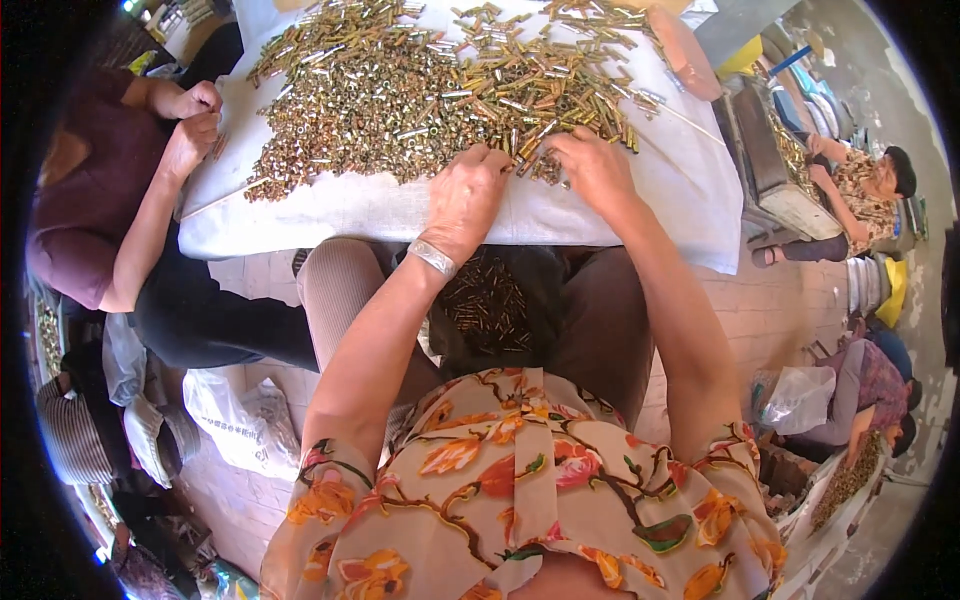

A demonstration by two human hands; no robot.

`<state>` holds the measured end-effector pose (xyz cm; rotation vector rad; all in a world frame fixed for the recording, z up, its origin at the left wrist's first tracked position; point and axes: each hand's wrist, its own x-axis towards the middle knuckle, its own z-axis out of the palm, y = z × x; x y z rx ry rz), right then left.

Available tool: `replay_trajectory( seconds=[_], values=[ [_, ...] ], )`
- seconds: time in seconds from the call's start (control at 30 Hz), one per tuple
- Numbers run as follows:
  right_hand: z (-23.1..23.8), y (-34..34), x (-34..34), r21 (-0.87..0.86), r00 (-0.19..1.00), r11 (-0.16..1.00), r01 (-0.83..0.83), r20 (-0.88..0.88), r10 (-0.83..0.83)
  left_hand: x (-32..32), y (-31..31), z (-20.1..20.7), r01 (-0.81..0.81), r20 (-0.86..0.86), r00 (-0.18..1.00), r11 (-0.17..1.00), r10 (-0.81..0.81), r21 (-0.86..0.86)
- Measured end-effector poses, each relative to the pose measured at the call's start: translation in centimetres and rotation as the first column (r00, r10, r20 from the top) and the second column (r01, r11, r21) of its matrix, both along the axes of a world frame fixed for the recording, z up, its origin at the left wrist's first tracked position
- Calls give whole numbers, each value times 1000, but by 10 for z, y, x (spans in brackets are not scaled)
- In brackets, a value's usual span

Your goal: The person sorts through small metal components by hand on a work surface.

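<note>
On the white cloth of the table lies a heap of small metal parts. Short ring-like or nut-like pieces make up its left and middle, and slim brass-coloured rods or tubes its right. My left hand, with a silver bracelet at the wrist, rests at the heap's near edge. Its fingers are bent and pressed together, and what they hold is hidden. Close on its right, my right hand reaches in with curled fingers at a slim metal rod, which points toward the left fingertips.
Between my knees hangs a dark bag with many slim metal pieces inside. At the left a person sits, hands raised at the table edge. A white plastic bag stands on the tiled floor. Other people work at the right.
</note>
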<state>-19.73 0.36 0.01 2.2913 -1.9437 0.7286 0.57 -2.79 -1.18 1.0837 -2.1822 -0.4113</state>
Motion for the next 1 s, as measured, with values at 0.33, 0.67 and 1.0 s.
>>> replay_trajectory(
  seconds=[0.33,0.67,1.0],
  values=[
    [5,32,6,56,860,998,25,508,-51,-6,0,0,51,97,994,991,-39,-121],
    [47,104,60,335,378,940,-68,880,-286,23,44,9,471,-710,684,640,169,606],
    [54,122,94,38,668,998,-58,744,10,54,93,34,664,-835,454,507,311,550]
  ],
)
